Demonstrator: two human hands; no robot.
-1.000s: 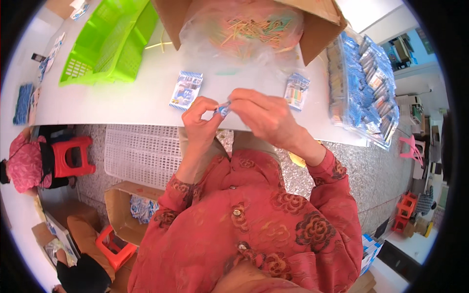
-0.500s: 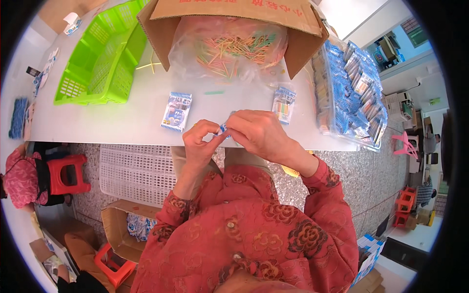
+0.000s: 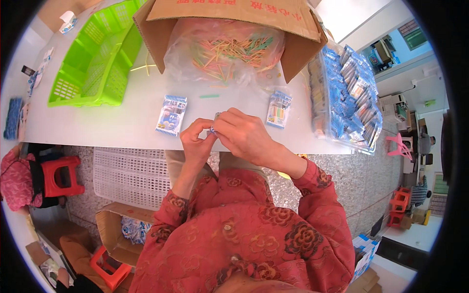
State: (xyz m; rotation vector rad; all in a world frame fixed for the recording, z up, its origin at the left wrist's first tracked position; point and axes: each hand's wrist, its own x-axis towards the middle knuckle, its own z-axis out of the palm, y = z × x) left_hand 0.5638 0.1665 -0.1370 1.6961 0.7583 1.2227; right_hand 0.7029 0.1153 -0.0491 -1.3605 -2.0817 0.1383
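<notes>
My left hand point(image 3: 195, 141) and my right hand point(image 3: 244, 136) meet at the white table's point(image 3: 97, 124) near edge, both pinching one small blue and white packet point(image 3: 214, 128) that is mostly hidden by my fingers. A flat blue and white packet point(image 3: 171, 115) lies on the table just left of my hands. Another small packet point(image 3: 279, 109) with coloured sticks inside lies to the right. Behind my hands a clear plastic bag point(image 3: 224, 53) full of coloured sticks spills out of a cardboard box point(image 3: 229, 19).
A green plastic basket point(image 3: 93, 63) stands at the table's left. A heap of filled blue packets point(image 3: 349, 97) lies at the right. One green stick point(image 3: 209, 96) lies loose. Below the table are a white crate point(image 3: 129, 176), a red stool point(image 3: 58, 176) and a cardboard box point(image 3: 117, 229).
My hands have stayed together on the small packet at the table's edge. The view has tilted, so the table and box sit lower in the picture.
</notes>
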